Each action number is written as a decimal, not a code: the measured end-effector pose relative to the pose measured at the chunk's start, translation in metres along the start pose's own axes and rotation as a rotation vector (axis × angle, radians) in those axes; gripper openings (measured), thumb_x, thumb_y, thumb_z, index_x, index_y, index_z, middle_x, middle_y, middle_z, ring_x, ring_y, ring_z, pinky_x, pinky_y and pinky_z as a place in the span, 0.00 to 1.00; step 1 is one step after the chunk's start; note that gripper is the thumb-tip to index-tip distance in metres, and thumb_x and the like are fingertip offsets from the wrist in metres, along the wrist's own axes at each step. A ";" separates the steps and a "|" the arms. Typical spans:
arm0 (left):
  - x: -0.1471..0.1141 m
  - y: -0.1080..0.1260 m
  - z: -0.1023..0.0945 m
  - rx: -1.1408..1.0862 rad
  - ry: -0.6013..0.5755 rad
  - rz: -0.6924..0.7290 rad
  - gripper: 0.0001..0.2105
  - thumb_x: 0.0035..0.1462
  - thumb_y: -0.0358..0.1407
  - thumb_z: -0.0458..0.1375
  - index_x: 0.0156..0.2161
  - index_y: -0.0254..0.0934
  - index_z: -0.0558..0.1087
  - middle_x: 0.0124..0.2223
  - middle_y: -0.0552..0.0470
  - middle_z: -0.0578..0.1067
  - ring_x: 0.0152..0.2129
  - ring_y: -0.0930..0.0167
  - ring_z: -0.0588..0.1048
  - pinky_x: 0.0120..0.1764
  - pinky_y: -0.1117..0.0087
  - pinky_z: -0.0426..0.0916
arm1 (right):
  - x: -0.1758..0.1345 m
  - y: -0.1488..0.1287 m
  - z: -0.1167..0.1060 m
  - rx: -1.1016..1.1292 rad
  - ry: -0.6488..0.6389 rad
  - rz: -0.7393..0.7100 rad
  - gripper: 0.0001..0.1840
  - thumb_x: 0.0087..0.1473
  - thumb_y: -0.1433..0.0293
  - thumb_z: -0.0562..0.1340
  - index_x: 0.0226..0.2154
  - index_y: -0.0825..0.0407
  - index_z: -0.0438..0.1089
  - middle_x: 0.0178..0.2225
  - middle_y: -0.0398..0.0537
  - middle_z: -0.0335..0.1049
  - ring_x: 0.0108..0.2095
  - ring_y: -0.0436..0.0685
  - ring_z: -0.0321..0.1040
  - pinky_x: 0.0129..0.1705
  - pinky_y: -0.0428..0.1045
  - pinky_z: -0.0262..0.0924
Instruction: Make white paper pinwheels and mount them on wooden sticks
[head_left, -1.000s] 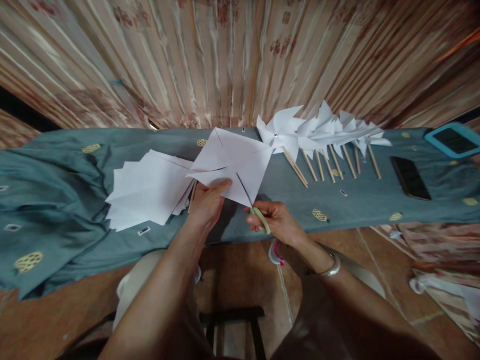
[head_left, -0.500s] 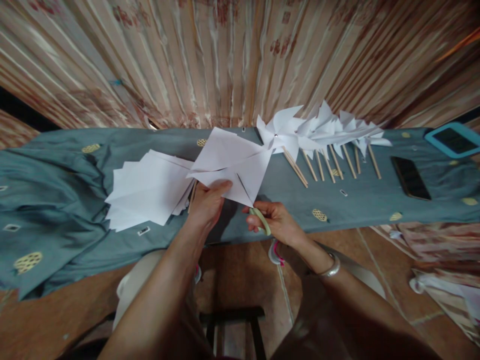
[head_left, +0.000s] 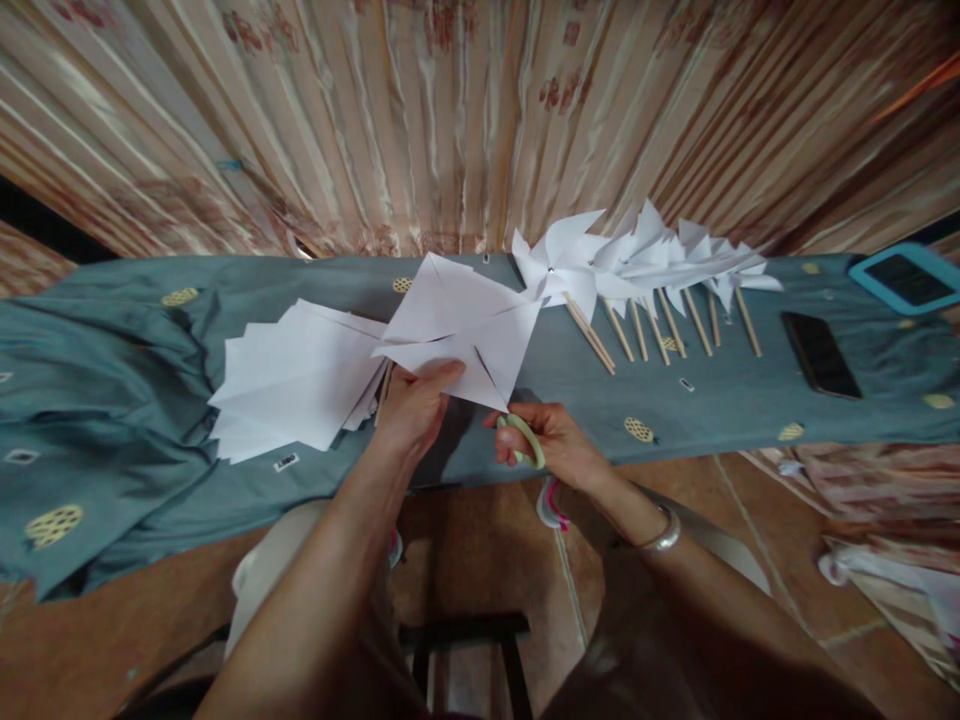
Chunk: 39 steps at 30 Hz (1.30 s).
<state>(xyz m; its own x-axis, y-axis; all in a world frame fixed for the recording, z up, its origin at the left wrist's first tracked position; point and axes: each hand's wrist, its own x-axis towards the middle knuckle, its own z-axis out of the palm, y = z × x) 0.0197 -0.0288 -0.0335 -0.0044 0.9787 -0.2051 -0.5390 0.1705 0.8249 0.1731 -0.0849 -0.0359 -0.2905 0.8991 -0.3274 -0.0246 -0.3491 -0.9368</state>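
Pinching one slit paper square (head_left: 495, 315), the left hand (head_left: 415, 405) was closed; the right hand (head_left: 553, 437) gripped one pair of scissors (head_left: 535, 446), long axis slanting forward-left.

A long, narrow table (head_left: 735, 410) runs from side to side, draped in a grey-green cloth (head_left: 112, 380) printed with yellow pineapples (head_left: 639, 430) and small pale rectangles (the fabric bunches into deep folds at the left end and spills over the near edge). On its left half lies a fanned stack of white paper sheets (head_left: 292, 380), corners poking out unevenly. Towards the right, white paper pinwheels (head_left: 566, 265) lie in an overlapping row, their wooden sticks (head_left: 589, 332) pointing nearer. Beyond them rest a dark phone (head_left: 820, 355) and a blue-framed tablet (head_left: 870, 270)
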 end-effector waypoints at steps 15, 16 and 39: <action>-0.004 0.009 0.006 -0.084 0.015 -0.029 0.13 0.31 0.24 0.67 0.27 0.36 0.75 0.25 0.58 0.77 0.28 0.72 0.75 0.40 0.68 0.69 | -0.003 -0.005 0.000 0.007 -0.028 -0.003 0.27 0.37 0.47 0.70 0.27 0.53 0.71 0.18 0.39 0.69 0.19 0.47 0.62 0.24 0.44 0.59; -0.004 0.008 0.006 -0.079 0.015 -0.035 0.12 0.30 0.24 0.68 0.26 0.36 0.74 0.25 0.57 0.77 0.27 0.72 0.75 0.40 0.68 0.69 | -0.002 -0.005 0.000 0.007 -0.026 -0.002 0.27 0.37 0.47 0.70 0.27 0.53 0.71 0.18 0.39 0.69 0.19 0.46 0.62 0.24 0.44 0.59; -0.004 0.002 0.005 -0.024 0.008 -0.033 0.12 0.28 0.27 0.69 0.24 0.33 0.73 0.25 0.55 0.77 0.25 0.71 0.75 0.36 0.68 0.70 | 0.001 -0.003 0.002 0.044 0.067 0.031 0.29 0.28 0.49 0.73 0.25 0.54 0.71 0.15 0.38 0.68 0.16 0.44 0.60 0.20 0.42 0.55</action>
<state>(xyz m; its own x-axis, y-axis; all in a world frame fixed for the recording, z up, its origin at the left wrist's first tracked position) 0.0224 -0.0313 -0.0283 0.0070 0.9715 -0.2368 -0.5593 0.2001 0.8044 0.1704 -0.0834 -0.0336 -0.2267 0.9028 -0.3655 -0.0588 -0.3873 -0.9201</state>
